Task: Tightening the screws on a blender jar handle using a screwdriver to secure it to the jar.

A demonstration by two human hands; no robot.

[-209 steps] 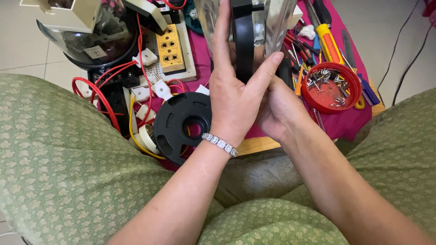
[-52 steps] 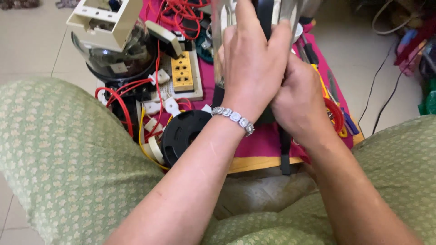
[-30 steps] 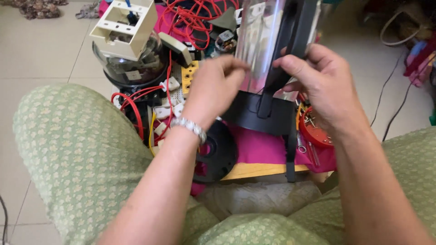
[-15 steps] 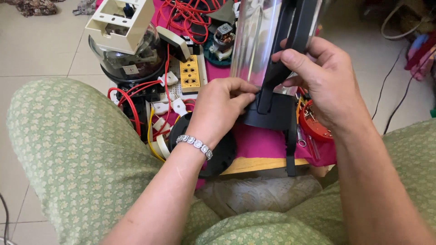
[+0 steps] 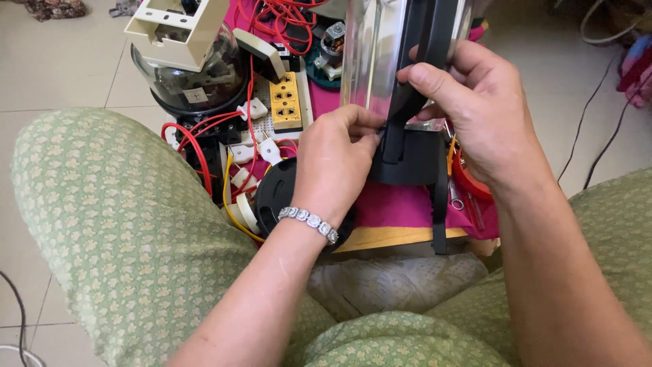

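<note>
- 2 bare hands at work on a clear blender jar point(image 5: 372, 54) with a black handle point(image 5: 422, 75) and black base point(image 5: 411, 158), held upright over a low board draped in pink cloth point(image 5: 397, 207).
- Left hand point(image 5: 336, 163), silver bracelet point(image 5: 309, 221) on the wrist, fingers curled and pinched against the lower end of the black handle, just where it meets the base.
- Right hand point(image 5: 479, 112) wrapped around the handle higher up, thumb pressed across the front of it, fingers closed behind.
- Jar base touching or just above the pink cloth; cannot tell which.
- Beneath the left wrist, 1 round black disc point(image 5: 278, 197) with a hole in the middle, lying flat at the board's edge.
- Left of the jar, a yellow socket strip point(image 5: 286, 102), white plugs and a tangle of red wires point(image 5: 197, 132).
- Further left, a dark glass dome point(image 5: 190, 81) topped by a cream plastic housing point(image 5: 178, 27).
- Right of the base, partly hidden by the right hand, a red round tray point(image 5: 468, 183).
- Green patterned fabric point(image 5: 115, 224) over both knees in the foreground, tiled floor point(image 5: 61, 61) beyond.
</note>
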